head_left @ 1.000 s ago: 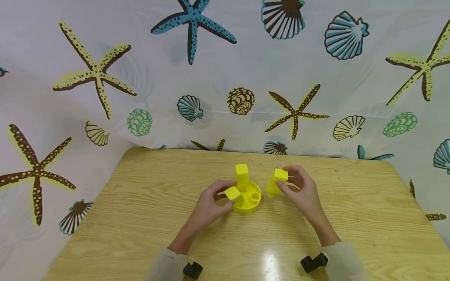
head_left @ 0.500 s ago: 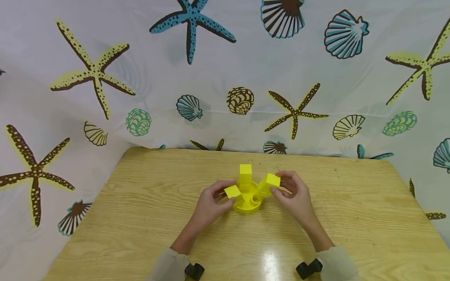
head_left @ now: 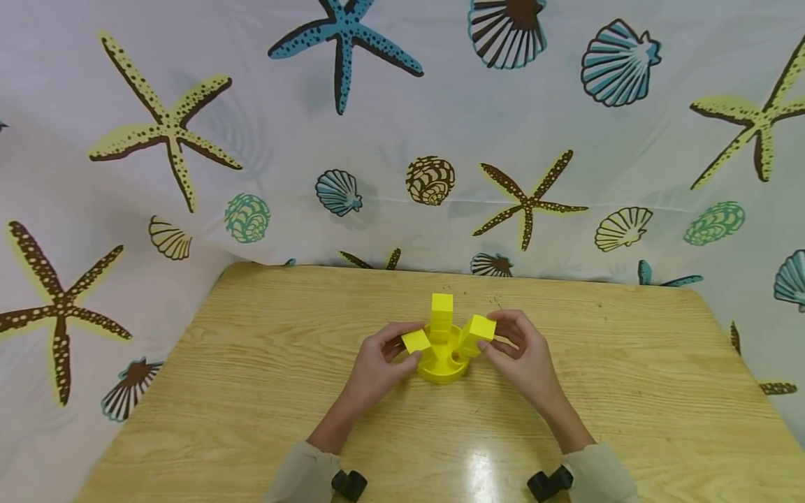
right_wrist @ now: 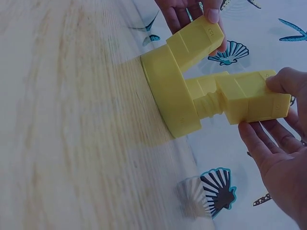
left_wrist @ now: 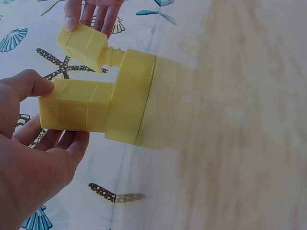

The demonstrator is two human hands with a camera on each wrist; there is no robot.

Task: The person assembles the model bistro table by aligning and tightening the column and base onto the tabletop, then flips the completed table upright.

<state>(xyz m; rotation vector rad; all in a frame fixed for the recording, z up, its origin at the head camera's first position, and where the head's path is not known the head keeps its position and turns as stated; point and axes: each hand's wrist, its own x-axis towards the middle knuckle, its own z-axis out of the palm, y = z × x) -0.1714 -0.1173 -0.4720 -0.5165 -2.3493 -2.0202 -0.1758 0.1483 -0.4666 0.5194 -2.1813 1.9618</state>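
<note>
A round yellow base (head_left: 443, 378) with a raised rim sits on the table. My left hand (head_left: 376, 362) grips a yellow square block (left_wrist: 76, 105) standing in the base, its lower end hidden by the rim. Between thumb and fingers, my right hand (head_left: 527, 356) holds a yellow square-headed screw (right_wrist: 256, 98) on the base's right side. Several threads (right_wrist: 209, 105) show between its head and the base, and the tip is hidden behind the rim. The screw leans slightly in the head view. A third yellow square block (head_left: 442, 309) stands upright at the back of the base, untouched.
The wooden table (head_left: 283, 314) spreads around the base on all sides. Behind its far edge hangs a white cloth (head_left: 390, 126) printed with starfish and shells. A black wrist camera (head_left: 349, 485) sits at the left sleeve, another black camera (head_left: 550, 483) at the right.
My right hand has carried the screw leftward from beside the base to over its right side, its threaded end now at the base. The left hand keeps its grip on its block.
</note>
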